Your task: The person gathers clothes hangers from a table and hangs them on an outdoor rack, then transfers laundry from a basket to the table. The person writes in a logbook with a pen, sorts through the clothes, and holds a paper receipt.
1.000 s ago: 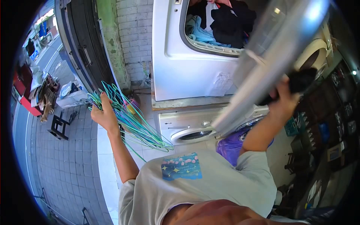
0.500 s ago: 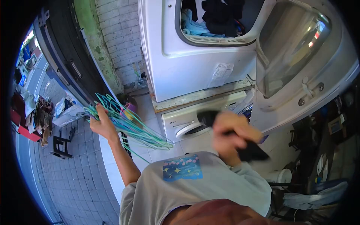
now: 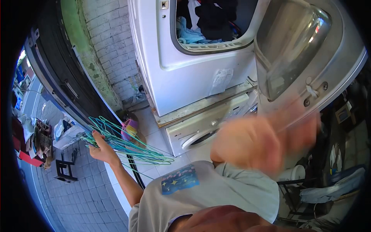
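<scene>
A bundle of green and blue wire clothes hangers (image 3: pixel 131 147) is gripped in my left hand (image 3: pixel 103 150), at the left of my body. My right hand (image 3: pixel 247 144) is smeared by motion in front of the open dryer door (image 3: pixel 293 50). Its fingers cannot be made out, nor whether anything is in them. Ahead stands a white dryer (image 3: pixel 185 85) with its door swung out to the right. Inside its opening lie dark clothes (image 3: pixel 216 21) and a light blue cloth (image 3: pixel 189 35).
Under the dryer, a wooden board (image 3: pixel 193 109) rests on a white front-loading washer (image 3: pixel 181 138). A dark sliding door (image 3: pixel 58 65) and a white brick wall (image 3: pixel 108 42) are at the left. A black stool (image 3: pixel 65 170) stands on the paving outside. A white bucket (image 3: pixel 295 174) is at the lower right.
My right hand has moved to the right and blurred further; the black thing it held is no longer visible. My left hand still grips the hangers. The view has shifted slightly.
</scene>
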Demonstrator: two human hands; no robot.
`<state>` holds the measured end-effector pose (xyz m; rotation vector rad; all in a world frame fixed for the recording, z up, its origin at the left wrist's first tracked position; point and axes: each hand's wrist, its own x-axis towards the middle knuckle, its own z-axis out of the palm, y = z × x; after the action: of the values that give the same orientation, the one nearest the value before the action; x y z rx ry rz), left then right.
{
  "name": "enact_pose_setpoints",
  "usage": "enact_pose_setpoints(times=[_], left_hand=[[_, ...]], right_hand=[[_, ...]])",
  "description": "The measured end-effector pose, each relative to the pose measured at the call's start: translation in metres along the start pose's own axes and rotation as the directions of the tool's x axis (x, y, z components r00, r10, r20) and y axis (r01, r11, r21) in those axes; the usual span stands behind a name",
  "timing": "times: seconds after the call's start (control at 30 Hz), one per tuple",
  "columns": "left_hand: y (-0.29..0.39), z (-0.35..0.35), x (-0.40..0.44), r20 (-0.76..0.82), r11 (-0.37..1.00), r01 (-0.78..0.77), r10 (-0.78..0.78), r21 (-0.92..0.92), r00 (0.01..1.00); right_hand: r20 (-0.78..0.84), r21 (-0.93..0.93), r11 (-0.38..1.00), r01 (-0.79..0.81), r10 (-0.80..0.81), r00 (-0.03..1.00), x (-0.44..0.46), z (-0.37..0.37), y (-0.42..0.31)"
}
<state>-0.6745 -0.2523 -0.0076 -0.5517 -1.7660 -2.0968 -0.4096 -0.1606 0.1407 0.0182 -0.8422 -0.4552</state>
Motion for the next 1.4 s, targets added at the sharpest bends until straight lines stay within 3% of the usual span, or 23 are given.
enact_pose_setpoints(times=[0.07,0.1,0.13,0.17,0.2,0.23,0.27,0.33,0.47,0.5,0.53,0.57,0.6,0.63,0.67,0.7,0.8,0.9,1.0,1.1,1.3,1.33,1.4], left_hand=[[-0.013,-0.001,0.005,0.021,0.999,-0.029,0.028,0.044,0.999],[-0.018,0.000,0.005,0.027,0.999,-0.023,0.022,0.047,0.999],[-0.022,0.001,0.006,0.020,0.997,-0.030,0.029,0.064,0.999],[-0.024,0.002,0.007,0.015,0.996,-0.041,0.040,0.077,0.999],[-0.022,0.004,0.007,0.019,0.997,-0.040,0.039,0.073,0.999],[-0.020,0.006,0.005,0.007,0.999,-0.019,0.019,0.048,1.000],[-0.018,0.009,0.005,-0.007,1.000,0.000,0.000,0.022,1.000],[-0.018,0.009,0.006,0.009,1.000,0.001,-0.001,0.004,1.000],[-0.013,0.002,0.004,0.057,1.000,0.013,-0.014,0.005,0.998],[-0.012,0.001,0.003,0.047,1.000,0.009,-0.009,0.005,0.999],[-0.012,-0.001,0.002,0.046,1.000,-0.002,0.001,0.009,0.999],[-0.012,-0.004,0.001,0.047,1.000,-0.012,0.011,0.017,0.999],[-0.010,-0.006,0.000,0.041,1.000,-0.014,0.013,0.020,0.999],[-0.006,-0.007,-0.001,0.018,1.000,0.003,-0.003,-0.013,1.000],[-0.005,-0.008,-0.001,-0.003,0.999,0.018,-0.018,-0.046,1.000],[-0.009,-0.015,0.000,0.004,0.999,0.023,-0.024,0.027,1.000],[-0.013,-0.024,0.003,-0.015,0.995,0.016,-0.014,0.097,1.000],[-0.018,-0.029,0.008,-0.052,0.997,-0.001,0.004,0.076,0.999],[-0.031,-0.032,0.013,-0.064,0.998,0.007,-0.003,0.060,0.998],[-0.039,-0.030,0.019,-0.108,0.986,0.006,0.013,0.167,0.994],[-0.038,-0.018,0.017,-0.125,0.990,-0.064,0.080,0.128,0.989],[-0.036,-0.019,0.016,-0.132,0.984,-0.045,0.068,0.170,0.989],[-0.031,-0.019,0.014,-0.120,0.985,-0.047,0.067,0.166,0.990]], right_hand=[[-0.147,-0.176,0.974,0.141,-0.168,0.975,0.032,-0.032,-0.013],[-0.077,-0.219,0.963,0.156,-0.177,0.981,0.051,-0.055,-0.004],[0.099,-0.433,0.898,0.074,-0.034,0.994,0.063,-0.066,0.002],[0.168,-0.470,0.876,-0.110,0.211,0.963,0.069,-0.077,0.009],[0.226,-0.546,0.795,-0.263,0.443,0.868,0.076,-0.084,0.015],[0.168,-0.407,0.736,-0.542,0.643,0.747,0.074,-0.087,0.019],[0.168,-0.406,0.740,-0.537,0.637,0.752,0.070,-0.088,0.021],[0.176,-0.278,0.595,-0.754,0.804,0.569,0.061,-0.091,0.029],[0.431,-0.366,0.544,-0.755,0.818,0.381,0.040,-0.037,0.040],[0.520,-0.330,0.625,-0.708,0.746,0.416,0.031,-0.011,0.043],[0.563,-0.290,0.756,-0.586,0.630,0.535,0.014,0.007,0.055],[0.559,-0.206,0.724,-0.658,0.639,0.528,0.000,0.028,0.061],[0.574,-0.250,0.806,-0.536,0.569,0.588,-0.016,0.044,0.074],[0.556,-0.323,0.799,-0.508,0.594,0.581,-0.029,0.060,0.079],[0.502,-0.267,0.732,-0.627,0.661,0.558,-0.042,0.077,0.087],[0.472,-0.259,0.810,-0.525,0.581,0.663,-0.059,0.091,0.102],[0.416,-0.375,0.831,-0.412,0.548,0.726,-0.081,0.121,0.123],[0.386,-0.357,0.839,-0.410,0.533,0.753,-0.089,0.134,0.131],[0.389,-0.363,0.839,-0.405,0.532,0.752,-0.090,0.145,0.137],[0.446,-0.373,0.831,-0.412,0.551,0.705,-0.090,0.149,0.137],[0.421,-0.341,0.866,-0.365,0.488,0.765,-0.085,0.146,0.137],[0.480,-0.329,0.856,-0.398,0.514,0.711,-0.078,0.142,0.137],[0.632,-0.380,0.805,-0.457,0.586,0.507,-0.053,0.128,0.136]])
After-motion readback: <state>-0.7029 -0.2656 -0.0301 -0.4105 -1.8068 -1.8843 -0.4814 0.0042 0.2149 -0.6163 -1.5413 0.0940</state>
